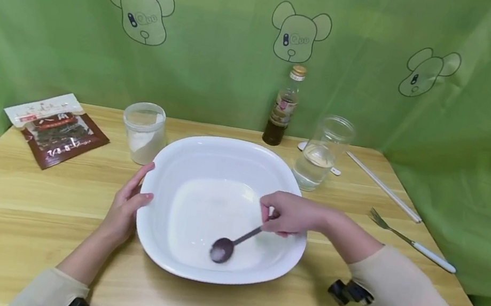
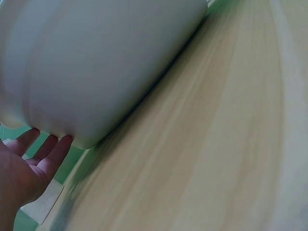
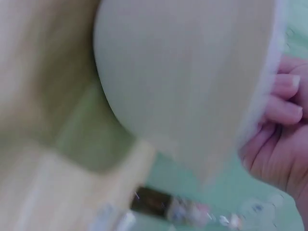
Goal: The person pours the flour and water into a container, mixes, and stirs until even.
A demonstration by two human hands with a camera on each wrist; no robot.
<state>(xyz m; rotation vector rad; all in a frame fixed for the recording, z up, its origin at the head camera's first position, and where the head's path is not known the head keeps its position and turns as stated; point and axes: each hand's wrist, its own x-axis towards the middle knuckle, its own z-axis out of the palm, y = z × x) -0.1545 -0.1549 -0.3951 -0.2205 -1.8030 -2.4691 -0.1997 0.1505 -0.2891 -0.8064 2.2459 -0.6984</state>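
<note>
A white basin [image 1: 152, 245] stands on the table. My left hand [image 1: 124, 208] holds its left rim; in the left wrist view, several fingers [image 2: 57, 154] touch the outer wall. Over the basin's right side, my right hand [image 1: 289, 214] grips the handle of a dark spoon [image 1: 222, 250]. The spoon's bowl is low inside the basin, with something whitish in it. Shiny reflections show on the basin's floor; I cannot tell how much liquid is there. In the right wrist view, the basin's wall hides the spoon and part of the right hand [image 3: 284, 125].
Behind the basin stand a jar of white powder [image 1: 144, 139], a bottle of dark liquid [image 1: 282, 108] and a glass of clear liquid [image 1: 314, 164]. A brown-and-white packet [image 1: 56, 129] lies left. Pale sticks [image 1: 383, 187] and a fork [image 1: 411, 241] lie right. Green cloth [image 1: 228, 20] hangs behind.
</note>
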